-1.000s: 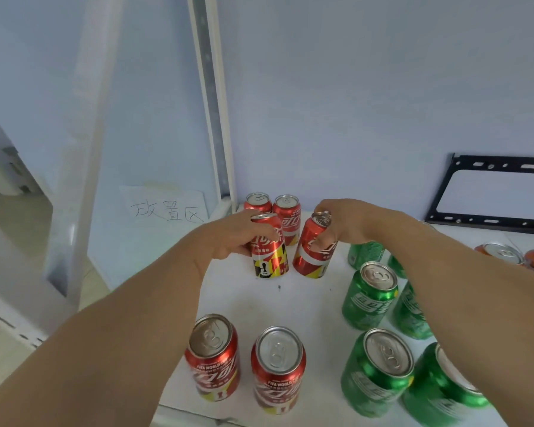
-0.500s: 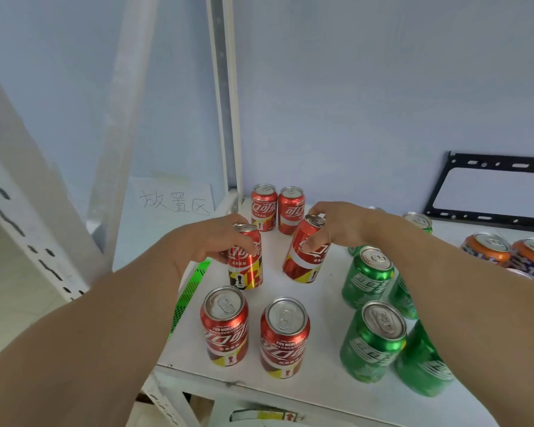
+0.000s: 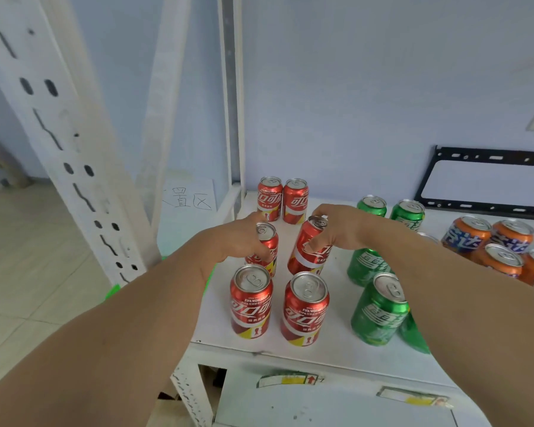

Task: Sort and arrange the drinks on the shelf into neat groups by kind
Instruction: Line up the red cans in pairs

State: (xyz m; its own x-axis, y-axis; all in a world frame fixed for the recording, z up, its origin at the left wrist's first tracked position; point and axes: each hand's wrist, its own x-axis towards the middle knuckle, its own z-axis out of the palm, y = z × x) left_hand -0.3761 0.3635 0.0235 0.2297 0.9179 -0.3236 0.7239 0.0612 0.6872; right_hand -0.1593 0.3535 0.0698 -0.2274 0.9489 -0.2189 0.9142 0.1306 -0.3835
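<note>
On the white shelf (image 3: 336, 340), red cola cans stand in two columns at the left. My left hand (image 3: 232, 245) grips the middle-left red can (image 3: 267, 241), which stands upright. My right hand (image 3: 339, 229) holds the middle-right red can (image 3: 309, 251) by its top; this can leans to the right. Two red cans (image 3: 281, 200) stand at the back and two more (image 3: 278, 306) near the front edge. Green soda cans (image 3: 379, 309) are grouped to the right of the red ones, partly hidden by my right forearm.
Orange soda cans (image 3: 487, 241) cluster at the far right. A black metal bracket (image 3: 487, 183) leans on the back wall. White perforated shelf uprights (image 3: 59, 143) rise at the left. A handwritten paper sign (image 3: 191, 198) sits behind the left post. The shelf's front edge lies just below the front cans.
Both hands have drawn their red cans toward me, closer to the front pair. The view has tilted down and pulled back, bringing the orange cans and the shelf front into sight.
</note>
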